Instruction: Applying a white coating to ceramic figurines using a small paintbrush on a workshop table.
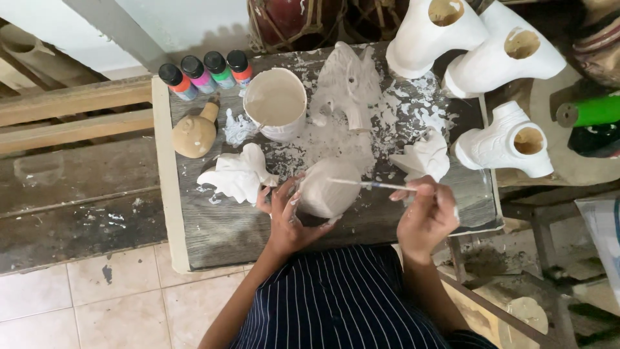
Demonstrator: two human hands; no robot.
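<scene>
The grey wooden table point(213, 232) fills the middle of the view, its top flecked and smeared with white paint. At its far right edge stand three large white figurine bodies with round open holes – one upright point(434, 33), one tilted beside it point(504, 55), and one lying nearer point(500, 143). A white elephant-head mask point(350, 83) lies face up near the table's middle, just right of a white paint tub point(276, 103) that holds thick off-white paint.

Close to the near edge, the left hand point(287, 216) cups a rounded, egg-like clay piece point(330, 187) coated pale grey-white; the grip is closed around its left side and underside, fingers wrapped against it, so the piece sits raised just above the table between both hands. The right hand point(426, 216) is closed on a thin paintbrush point(374, 185) – the fingers pinch its handle and the brush lies nearly level, its tip resting across the top of the clay piece.

Left of the left hand, nearly touching it, lies a small white winged figure point(239, 174); a similar white figure point(423, 157) lies just beyond the right hand. A tan, unpainted gourd-shaped piece point(196, 132) sits near the table's left edge. Behind it, in a row at the far left corner, stand four small paint bottles point(205, 74) with black caps – orange, pink, green and red.
</scene>
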